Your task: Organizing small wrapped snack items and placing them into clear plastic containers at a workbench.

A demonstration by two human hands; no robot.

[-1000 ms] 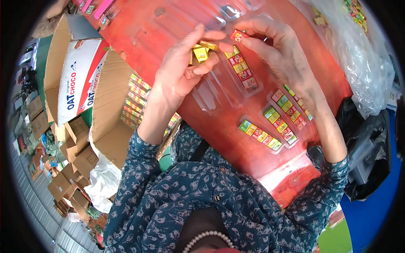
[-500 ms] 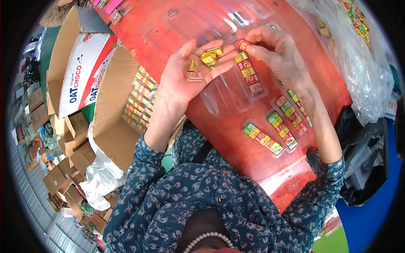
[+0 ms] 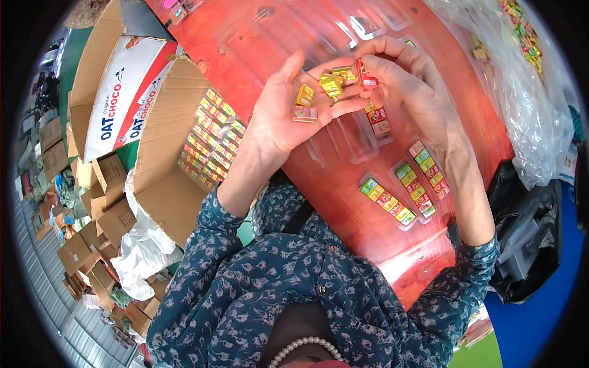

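Note:
My left hand (image 3: 279,122) is palm up with its fingers stretched out, carrying several small yellow wrapped packets (image 3: 332,86) and one red packet (image 3: 304,114). Between thumb and fingers, my right hand (image 3: 420,86) pinches a small red packet (image 3: 367,78) right at the left fingertips. Below the hands lies a clear plastic tray holding a row of red and yellow packets (image 3: 378,119), partly covered by my fingers. Nearer to me are filled narrow clear trays: one (image 3: 388,202) on the left, another (image 3: 416,190) beside it, and a third (image 3: 429,168) farther out.
Clear plastic trays (image 3: 322,147) lie on the red table (image 3: 331,196). An open carton (image 3: 165,178) with many filled packs (image 3: 211,141) stands at left. On the right are a clear bag (image 3: 527,116) of colourful packets and a black bag (image 3: 521,245) with clear plastic pieces.
My two hands have come together, the left moving right. The red packet in my right hand has turned upright and sits against the left fingertips. The view has shifted slightly.

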